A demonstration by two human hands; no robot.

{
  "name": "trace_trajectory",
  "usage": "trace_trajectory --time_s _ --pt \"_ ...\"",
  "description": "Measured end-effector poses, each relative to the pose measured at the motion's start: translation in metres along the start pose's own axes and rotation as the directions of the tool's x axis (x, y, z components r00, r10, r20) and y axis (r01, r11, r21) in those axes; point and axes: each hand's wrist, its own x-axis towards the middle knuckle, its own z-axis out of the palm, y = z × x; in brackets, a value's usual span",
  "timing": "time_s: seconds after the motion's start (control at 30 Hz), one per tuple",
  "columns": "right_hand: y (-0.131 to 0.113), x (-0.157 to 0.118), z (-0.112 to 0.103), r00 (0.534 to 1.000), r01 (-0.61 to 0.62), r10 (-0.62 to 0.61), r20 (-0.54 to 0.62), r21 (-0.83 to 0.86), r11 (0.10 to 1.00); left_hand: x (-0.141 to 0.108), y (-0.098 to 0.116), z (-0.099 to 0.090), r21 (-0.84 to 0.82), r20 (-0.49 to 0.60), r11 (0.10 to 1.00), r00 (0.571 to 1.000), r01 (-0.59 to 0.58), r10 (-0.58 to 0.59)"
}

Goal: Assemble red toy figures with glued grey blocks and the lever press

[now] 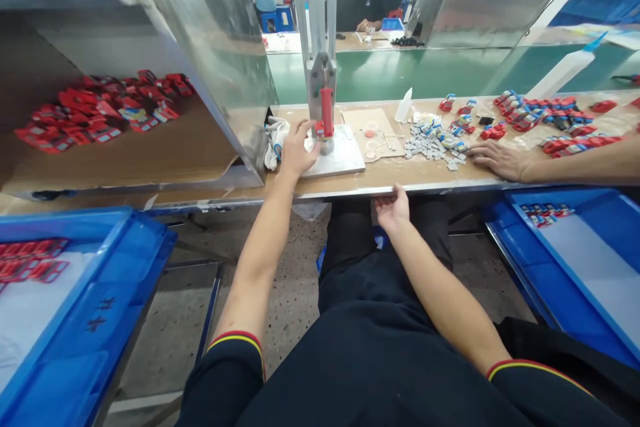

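On the table stands a hand press [323, 80] with a red handle [327, 107] and a pale metal base plate [345, 159]. My left hand [299, 152] is at the left side of this press, its thumb and fingers apart and curved around the space under the handle. A small red part [319, 128] shows close to my fingertips; I cannot make out whether they touch it. My right hand [393, 211] is at the front edge of the table, palm turned up, thumb raised and fingers loosely bent, with nothing visible in it.
Small grey pieces [433, 145] and red-blue toy vehicles [530, 110] lie to the right, beside another person's hand [503, 160]. A white bottle [404, 107] stands behind. Red parts [100, 110] fill a box at left. Blue trays [145, 240] flank me.
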Motion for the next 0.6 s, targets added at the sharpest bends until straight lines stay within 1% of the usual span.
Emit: trace_trajectory --time_s 0.03,0.07,0.1,0.13,0.17,0.2,0.27,0.3,0.4,0.5,0.53,0.6 --pt "0.0 -0.01 0.001 0.999 0.028 -0.029 -0.029 -0.033 0.999 0.001 0.007 -0.002 0.005 -0.036 1.0 0.999 -0.013 0.013" --pt "0.0 -0.02 0.002 0.996 0.063 -0.066 -0.059 -0.064 0.996 0.001 0.015 -0.003 -0.007 -0.107 1.0 0.994 -0.014 0.013" --pt "-0.001 -0.029 0.006 0.991 0.102 -0.109 -0.077 -0.092 0.991 0.001 0.024 -0.004 -0.045 -0.193 0.999 0.981 -0.01 0.001" --pt "-0.002 -0.037 0.01 0.986 0.141 -0.151 -0.073 -0.118 0.983 0.0 0.032 -0.003 -0.117 -0.255 0.993 0.966 0.005 -0.035" --pt "-0.004 -0.043 0.016 0.98 0.181 -0.19 -0.052 -0.139 0.974 0.0 0.04 -0.001 -0.192 -0.253 0.981 0.964 0.036 -0.085" --pt "-0.006 -0.047 0.023 0.975 0.218 -0.224 -0.018 -0.156 0.963 0.0 0.048 0.002 -0.242 -0.21 0.967 0.969 0.074 -0.127" --pt "-0.011 -0.048 0.037 0.96 0.28 -0.272 0.071 -0.182 0.943 0.004 0.062 0.01 -0.265 -0.145 0.952 0.97 0.154 -0.197" --pt "-0.014 -0.046 0.043 0.951 0.304 -0.285 0.119 -0.192 0.933 0.007 0.068 0.015 -0.25 -0.143 0.951 0.964 0.184 -0.224" --pt "-0.018 -0.04 0.052 0.921 0.351 -0.294 0.254 -0.223 0.909 0.017 0.08 0.031 -0.18 -0.212 0.958 0.943 0.222 -0.258" --pt "-0.02 -0.037 0.056 0.886 0.38 -0.278 0.371 -0.236 0.895 0.022 0.081 0.045 -0.108 -0.247 0.96 0.929 0.257 -0.276" --pt "-0.021 -0.035 0.058 0.864 0.403 -0.282 0.418 -0.236 0.884 0.022 0.079 0.049 -0.073 -0.263 0.959 0.923 0.273 -0.283" --pt "-0.024 -0.029 0.064 0.8 0.478 -0.313 0.512 -0.229 0.848 0.02 0.073 0.053 0.032 -0.328 0.953 0.904 0.301 -0.274"
